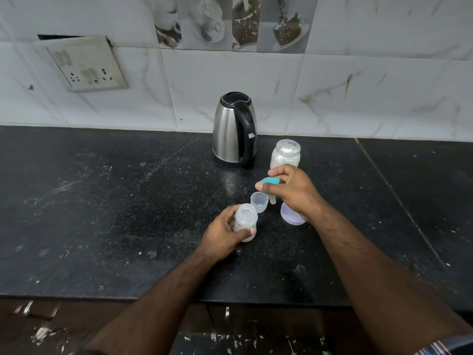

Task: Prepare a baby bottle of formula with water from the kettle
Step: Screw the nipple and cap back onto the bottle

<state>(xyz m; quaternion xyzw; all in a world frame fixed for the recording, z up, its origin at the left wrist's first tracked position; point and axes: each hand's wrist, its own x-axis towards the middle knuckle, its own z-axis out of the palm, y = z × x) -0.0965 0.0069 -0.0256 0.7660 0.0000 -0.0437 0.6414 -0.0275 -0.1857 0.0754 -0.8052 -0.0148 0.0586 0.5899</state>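
Your right hand pinched the teal ring with its teat, just above the small translucent baby bottle your left hand gripped upright on the desk; seat it squarely before twisting.

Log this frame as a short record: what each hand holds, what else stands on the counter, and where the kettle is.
left hand: the left hand grips the open baby bottle, upright on the counter
right hand: the right hand holds the teal collar with teat above the counter
kettle: kettle at the back by the wall, lid closed, untouched
powder jar: jar open, white powder inside, right of the kettle
small cap: clear cap just behind the bottle
jar lid: pale lid partly under the right wrist
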